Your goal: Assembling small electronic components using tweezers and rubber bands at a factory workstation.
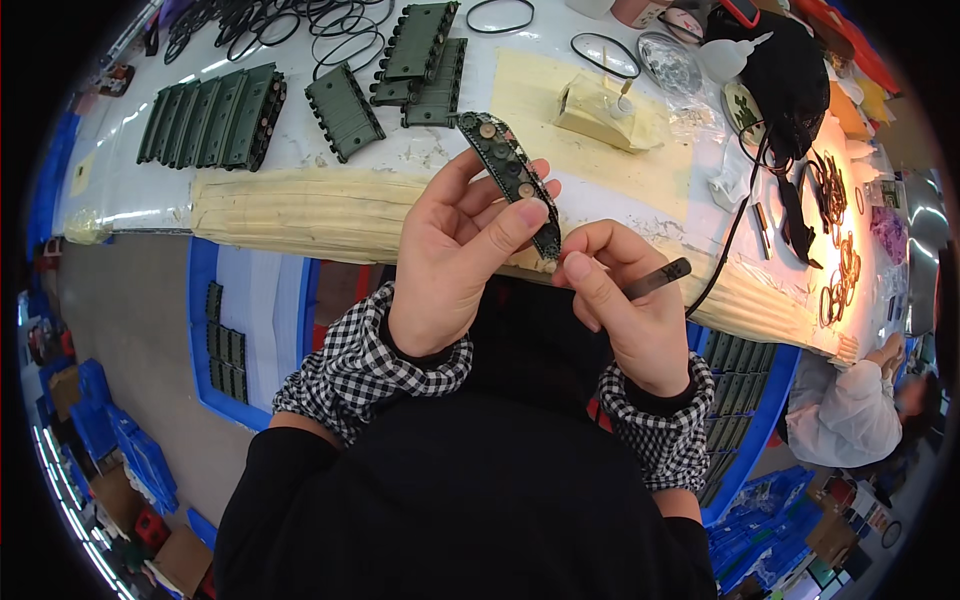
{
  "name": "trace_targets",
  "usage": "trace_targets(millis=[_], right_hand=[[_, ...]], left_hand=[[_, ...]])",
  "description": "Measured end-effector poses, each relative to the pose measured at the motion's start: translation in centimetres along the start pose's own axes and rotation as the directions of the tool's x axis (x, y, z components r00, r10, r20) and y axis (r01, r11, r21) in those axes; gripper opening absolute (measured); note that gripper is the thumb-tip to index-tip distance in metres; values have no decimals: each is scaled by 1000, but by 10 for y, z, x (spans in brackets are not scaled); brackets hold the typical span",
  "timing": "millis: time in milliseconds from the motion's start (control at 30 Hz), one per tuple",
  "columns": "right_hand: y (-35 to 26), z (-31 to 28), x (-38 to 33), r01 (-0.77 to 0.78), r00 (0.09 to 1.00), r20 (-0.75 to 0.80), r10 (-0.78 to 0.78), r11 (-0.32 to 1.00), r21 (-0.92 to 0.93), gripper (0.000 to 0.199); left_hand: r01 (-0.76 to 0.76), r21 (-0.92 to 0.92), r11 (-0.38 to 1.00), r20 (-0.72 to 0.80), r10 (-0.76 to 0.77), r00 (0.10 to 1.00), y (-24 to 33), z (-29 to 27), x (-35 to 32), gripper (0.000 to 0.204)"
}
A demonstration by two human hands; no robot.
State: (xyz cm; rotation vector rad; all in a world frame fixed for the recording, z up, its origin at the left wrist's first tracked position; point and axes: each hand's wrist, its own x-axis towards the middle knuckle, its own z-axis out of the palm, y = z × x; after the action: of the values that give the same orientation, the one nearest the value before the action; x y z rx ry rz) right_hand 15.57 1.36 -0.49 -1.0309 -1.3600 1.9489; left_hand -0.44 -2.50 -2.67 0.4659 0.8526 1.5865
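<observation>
Left hand (440, 250) — fingers closed on a green wheeled piece (513, 172); right hand (630, 315) — fingers pinched, holding a dark flat tool (660, 279).

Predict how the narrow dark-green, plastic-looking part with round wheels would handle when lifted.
The dark-green wheeled part seems stiff: its upper end juts past the left hand without drooping. Its slim build suggests lightness; bumpy edges should resist slipping.

1. Left hand (450, 255) grips a green wheeled part (508, 165), angled toward eleven o'clock.
2. Right hand (628, 310), near the part's lower end, holds a dark flat tool (660, 278).
3. Counter (300, 152): ribbed green pieces (208, 120) at ten o'clock, cream block (590, 118) at one o'clock.
</observation>
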Motion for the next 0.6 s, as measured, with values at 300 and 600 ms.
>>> trace_targets(millis=[300,600], right_hand=[[3,-1,-1,-21,1000,6,20,1000,20,11],[-1,-1,6,27,1000,13,-28,998,57,13]], left_hand=[[-61,37,997,38,60,997,-5,-1,-1,60],[-47,83,995,100,38,994,-2,-4,-1,64]])
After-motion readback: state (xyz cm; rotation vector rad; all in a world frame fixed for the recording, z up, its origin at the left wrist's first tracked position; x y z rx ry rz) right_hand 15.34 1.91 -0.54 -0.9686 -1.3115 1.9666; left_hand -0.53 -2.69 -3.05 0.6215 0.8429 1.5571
